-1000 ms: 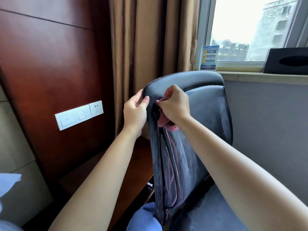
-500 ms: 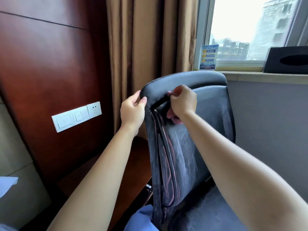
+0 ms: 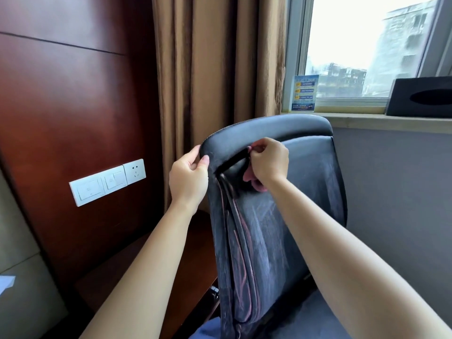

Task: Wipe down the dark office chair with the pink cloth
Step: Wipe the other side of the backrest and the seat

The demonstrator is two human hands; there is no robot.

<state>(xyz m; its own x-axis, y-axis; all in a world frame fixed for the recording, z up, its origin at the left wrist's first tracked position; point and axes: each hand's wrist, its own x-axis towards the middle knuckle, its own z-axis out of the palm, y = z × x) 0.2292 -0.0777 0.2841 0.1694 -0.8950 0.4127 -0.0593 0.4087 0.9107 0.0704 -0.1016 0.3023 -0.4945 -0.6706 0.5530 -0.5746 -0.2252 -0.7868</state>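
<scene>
At chair (image 3: 288, 216) top edge: left hand (image 3: 188, 181) grips backrest corner, steadies it. Right hand (image 3: 267, 161) bunches cloth (image 3: 254, 182), fingers curled round, pressed under headrest seam. Cloth likely soft, light, crushable: best held wadded. Backrest mesh probably gives; frame stiff.

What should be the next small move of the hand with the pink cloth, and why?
Probably slide the right hand with the pink cloth rightward along the seam under the top band of the chair. The left hand grips the chair's left edge, steadying it, and the cloth sits at the seam's left end.
</scene>
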